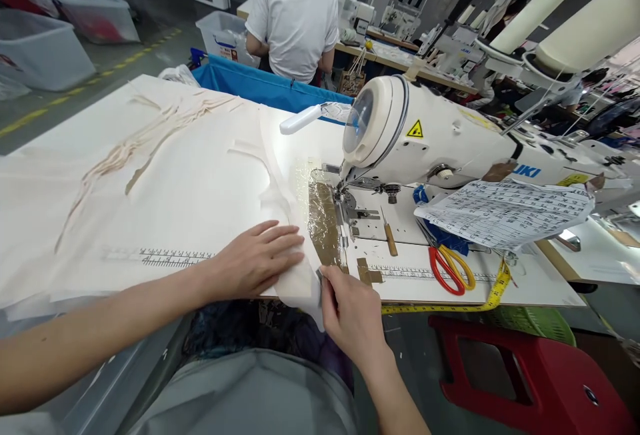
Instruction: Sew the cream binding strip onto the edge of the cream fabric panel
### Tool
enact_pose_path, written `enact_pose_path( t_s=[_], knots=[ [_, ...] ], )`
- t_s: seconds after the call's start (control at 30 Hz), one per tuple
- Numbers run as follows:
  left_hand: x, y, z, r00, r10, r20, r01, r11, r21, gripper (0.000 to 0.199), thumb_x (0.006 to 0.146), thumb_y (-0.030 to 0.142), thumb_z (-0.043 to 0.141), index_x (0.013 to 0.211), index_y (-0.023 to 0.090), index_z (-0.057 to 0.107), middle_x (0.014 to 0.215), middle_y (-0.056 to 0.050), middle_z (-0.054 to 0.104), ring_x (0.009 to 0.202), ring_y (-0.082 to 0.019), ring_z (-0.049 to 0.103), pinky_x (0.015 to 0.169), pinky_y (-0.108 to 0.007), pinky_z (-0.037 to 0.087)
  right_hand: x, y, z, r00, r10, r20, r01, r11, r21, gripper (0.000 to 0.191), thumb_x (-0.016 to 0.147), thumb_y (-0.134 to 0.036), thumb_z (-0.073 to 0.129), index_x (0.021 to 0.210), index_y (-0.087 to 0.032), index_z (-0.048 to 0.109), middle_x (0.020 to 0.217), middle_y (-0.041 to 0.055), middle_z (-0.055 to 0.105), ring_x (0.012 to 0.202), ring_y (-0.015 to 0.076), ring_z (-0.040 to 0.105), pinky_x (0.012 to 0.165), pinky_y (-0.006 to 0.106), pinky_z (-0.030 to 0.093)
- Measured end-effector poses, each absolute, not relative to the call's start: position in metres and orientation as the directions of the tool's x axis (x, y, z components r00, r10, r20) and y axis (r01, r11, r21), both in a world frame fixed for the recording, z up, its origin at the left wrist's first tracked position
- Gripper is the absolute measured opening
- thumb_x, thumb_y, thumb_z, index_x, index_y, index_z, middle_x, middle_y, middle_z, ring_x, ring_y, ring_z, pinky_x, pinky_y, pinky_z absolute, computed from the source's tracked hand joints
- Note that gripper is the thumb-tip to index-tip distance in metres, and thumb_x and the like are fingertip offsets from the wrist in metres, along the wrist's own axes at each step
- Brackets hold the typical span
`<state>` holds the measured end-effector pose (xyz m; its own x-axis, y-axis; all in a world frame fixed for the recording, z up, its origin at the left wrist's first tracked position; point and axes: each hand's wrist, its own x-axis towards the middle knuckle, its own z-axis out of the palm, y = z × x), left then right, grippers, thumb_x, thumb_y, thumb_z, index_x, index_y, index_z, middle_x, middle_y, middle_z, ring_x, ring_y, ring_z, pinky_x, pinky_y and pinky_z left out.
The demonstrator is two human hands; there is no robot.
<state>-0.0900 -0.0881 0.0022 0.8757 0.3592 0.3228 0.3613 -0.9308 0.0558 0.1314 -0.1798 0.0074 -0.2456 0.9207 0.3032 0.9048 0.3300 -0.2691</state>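
My left hand (267, 255) lies flat, fingers stretched out, on a strip of thin white fabric (293, 283) at the table's front edge. Part of the strip hangs over that edge. My right hand (350, 305) is closed in a pinch at the fabric's right border; a small dark bit shows at the fingertips, too small to name. Just beyond both hands stands a white sewing machine (425, 128), its needle area (343, 191) apart from them. Brown tape (324, 221) covers the table left of the presser foot.
Thin fabric strips (125, 148) lie at the left. Right of the needle are an awl (390, 238), scissors (447, 268), a tape measure (495, 295) and a written sheet (505, 211). A red stool (530, 375) stands at lower right. A person (297, 18) sits beyond a blue cloth bin (260, 81).
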Motion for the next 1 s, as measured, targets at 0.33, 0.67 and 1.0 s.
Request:
enact_pose_path(
  t_s=[0.33, 0.67, 1.0],
  knots=[
    [-0.086, -0.092, -0.001, 0.89, 0.319, 0.325, 0.311, -0.947, 0.077, 0.039, 0.098, 0.025, 0.041, 0.133, 0.012, 0.053, 0.132, -0.013, 0.062, 0.125, -0.027, 0.053, 0.113, -0.047, 0.033, 0.124, -0.156, 0.003, -0.175, 0.92, 0.351, 0.895, 0.297, -0.332, 0.023, 0.098, -0.018, 0.037, 0.101, -0.017, 0.06, 0.067, -0.0002, 0.068, 0.058, 0.0152, 0.065, 0.053, 0.024, 0.034],
    [-0.083, -0.093, 0.0, 0.875, 0.323, 0.361, 0.319, -0.945, 0.07, 0.034, 0.098, 0.025, 0.043, 0.128, 0.016, 0.056, 0.127, -0.012, 0.064, 0.121, -0.026, 0.055, 0.11, -0.043, 0.036, 0.118, -0.151, 0.003, -0.205, 0.921, 0.331, 0.9, 0.31, -0.307, 0.021, 0.096, -0.017, 0.039, 0.096, -0.018, 0.06, 0.068, 0.0002, 0.068, 0.059, 0.0164, 0.067, 0.054, 0.025, 0.034],
    [-0.085, -0.093, -0.001, 0.867, 0.34, 0.364, 0.338, -0.938, 0.073, 0.032, 0.097, 0.026, 0.049, 0.126, 0.017, 0.059, 0.126, -0.01, 0.064, 0.122, -0.025, 0.056, 0.11, -0.043, 0.036, 0.139, -0.17, 0.019, -0.311, 0.927, 0.21, 0.883, 0.364, -0.297, 0.022, 0.093, -0.015, 0.038, 0.085, -0.02, 0.058, 0.057, -0.0031, 0.058, 0.048, 0.0149, 0.054, 0.049, 0.026, 0.028]
  ],
)
